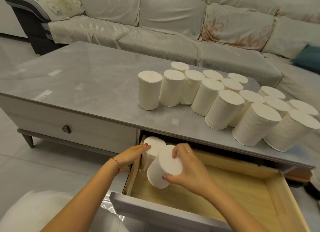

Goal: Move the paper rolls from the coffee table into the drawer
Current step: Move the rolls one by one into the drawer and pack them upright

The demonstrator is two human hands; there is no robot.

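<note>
These paper rolls look light and squashy, so I'd take each one round its side or across its flat end, gently. The right hand (188, 166) curls fingers and thumb across the top end of a tilted roll (155, 176), low inside the open drawer (277, 197) by its left wall. The left hand (133, 155), fingers nearly straight, touches a second roll (154, 146) upright in the drawer's back left corner. The remaining rolls (223, 109) stand above the drawer on the coffee table (86, 86): plain white cylinders with solid ends.

The open drawer (233, 193) is bare wood across the centre and lower right of the frame. Only its upper-left corner is taken, by the corner roll (154, 146) under the left hand (131, 155) and the tilted roll (156, 175) in the right hand (189, 167). The desk (83, 79) lies free at left; upright rolls (223, 109) crowd its right.
</note>
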